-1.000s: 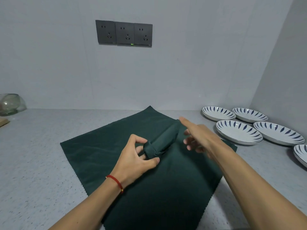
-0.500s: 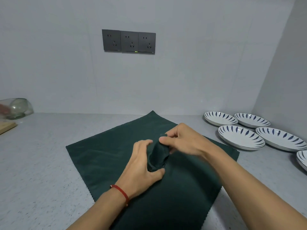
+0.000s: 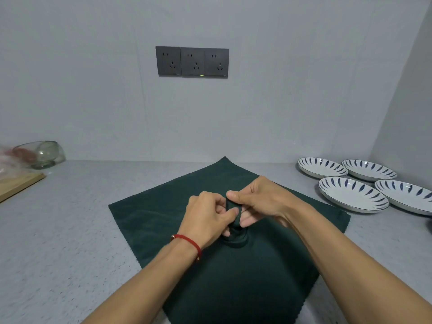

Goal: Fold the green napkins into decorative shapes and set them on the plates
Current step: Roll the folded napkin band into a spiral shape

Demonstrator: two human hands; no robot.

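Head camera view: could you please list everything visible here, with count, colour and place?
rolled napkin: one, dark green, upright at the middle of the flat napkin, between both hands
flat napkin: one, dark green, spread on the countertop
plates: four in full view, white with blue leaf marks, far right of the countertop, none holding a napkin
countertop: one, speckled grey
wall sockets: three in a row, dark grey, on the back wall
glass bowl: one, clear, far left
wooden board: one, light brown, left edge
red bracelet: one, left wrist
left hand: pinches the rolled napkin
right hand: pinches its top
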